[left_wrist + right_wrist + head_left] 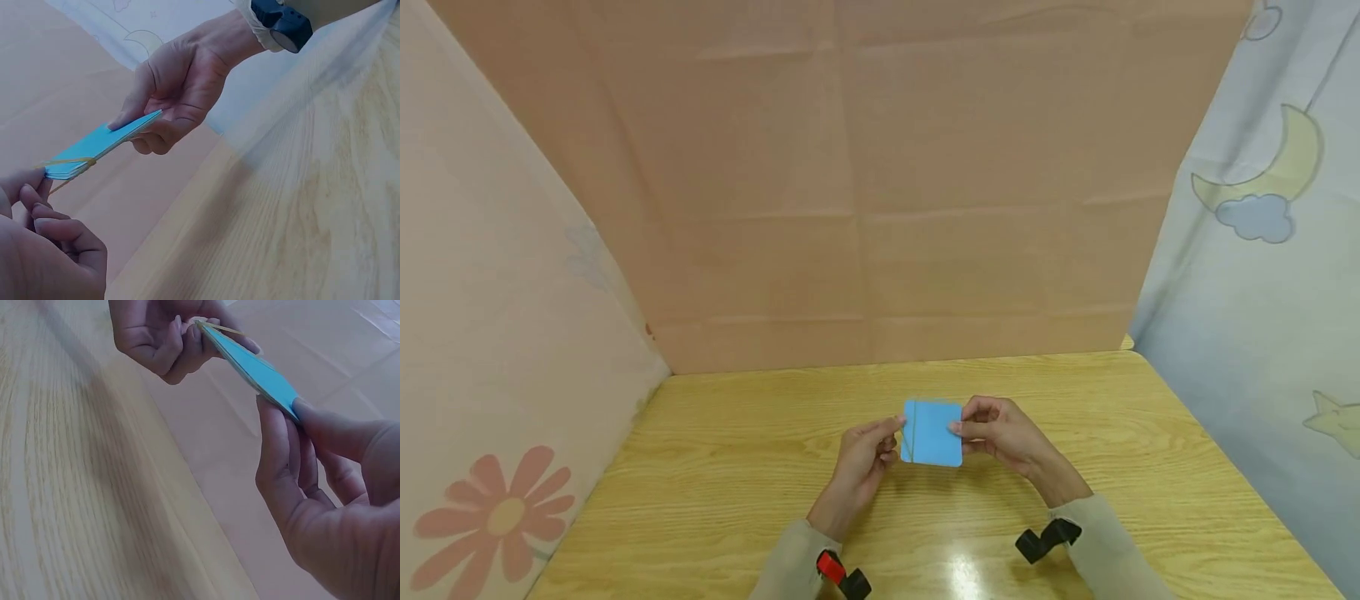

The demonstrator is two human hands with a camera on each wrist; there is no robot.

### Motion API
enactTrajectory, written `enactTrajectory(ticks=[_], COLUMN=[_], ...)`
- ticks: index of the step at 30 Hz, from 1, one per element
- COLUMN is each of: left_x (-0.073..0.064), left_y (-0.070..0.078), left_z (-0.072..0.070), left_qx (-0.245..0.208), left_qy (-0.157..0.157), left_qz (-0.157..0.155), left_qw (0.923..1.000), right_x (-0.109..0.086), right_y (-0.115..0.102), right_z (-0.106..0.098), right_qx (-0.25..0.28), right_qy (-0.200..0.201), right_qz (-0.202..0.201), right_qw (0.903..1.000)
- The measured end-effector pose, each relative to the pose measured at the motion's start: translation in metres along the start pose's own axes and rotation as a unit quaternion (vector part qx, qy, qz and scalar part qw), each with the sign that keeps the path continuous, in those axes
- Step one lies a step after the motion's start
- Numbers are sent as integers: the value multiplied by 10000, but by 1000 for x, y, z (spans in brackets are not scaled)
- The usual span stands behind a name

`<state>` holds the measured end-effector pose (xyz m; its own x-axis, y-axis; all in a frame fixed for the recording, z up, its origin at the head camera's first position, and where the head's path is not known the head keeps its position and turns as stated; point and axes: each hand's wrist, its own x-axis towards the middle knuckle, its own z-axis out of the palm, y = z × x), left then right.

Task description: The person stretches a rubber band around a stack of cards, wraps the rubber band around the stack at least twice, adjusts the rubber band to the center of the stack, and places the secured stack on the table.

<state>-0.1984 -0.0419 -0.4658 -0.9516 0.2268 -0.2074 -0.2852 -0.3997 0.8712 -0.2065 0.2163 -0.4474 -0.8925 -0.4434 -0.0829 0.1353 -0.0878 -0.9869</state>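
Note:
A thin stack of square blue cards (936,437) with rounded corners is held up over the table between both hands. A yellowish rubber band (914,425) runs across it near its left edge. My left hand (863,458) pinches the band at that edge, drawing part of it slantwise away from the stack. Opposite, my right hand (1003,435) grips the right edge, thumb on the blue face and fingers behind. Several thin layers show along the side of the cards (253,372) in the right wrist view. In the left wrist view the band (69,162) stretches toward the left fingertips.
The wood-grain table (737,442) reaches back to a brownish hanging sheet (865,208). A pale cloth with a flower (505,517) borders the left, and one with a moon (1292,158) the right. Black straps with devices (1047,540) sit on both wrists.

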Motion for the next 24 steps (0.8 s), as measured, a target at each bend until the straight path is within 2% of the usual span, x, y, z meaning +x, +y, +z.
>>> enactTrajectory(ticks=[4, 9, 16, 24], left_x=[4, 6, 8, 10], left_y=[2, 3, 0, -4], left_z=[2, 2, 2, 0], left_qx=[-77, 36, 317, 372], left_qy=[138, 233, 223, 200], left_qz=[69, 123, 171, 184], left_qw=[9999, 9996, 9991, 9989], right_x=[0, -2, -4, -5], right_y=[1, 3, 4, 5], right_z=[0, 0, 3, 6], right_qx=[-218, -389, -353, -330], right_qy=[-209, -319, -157, -83], right_qz=[-63, -23, 128, 157], right_qw=[9995, 9987, 9992, 9993])
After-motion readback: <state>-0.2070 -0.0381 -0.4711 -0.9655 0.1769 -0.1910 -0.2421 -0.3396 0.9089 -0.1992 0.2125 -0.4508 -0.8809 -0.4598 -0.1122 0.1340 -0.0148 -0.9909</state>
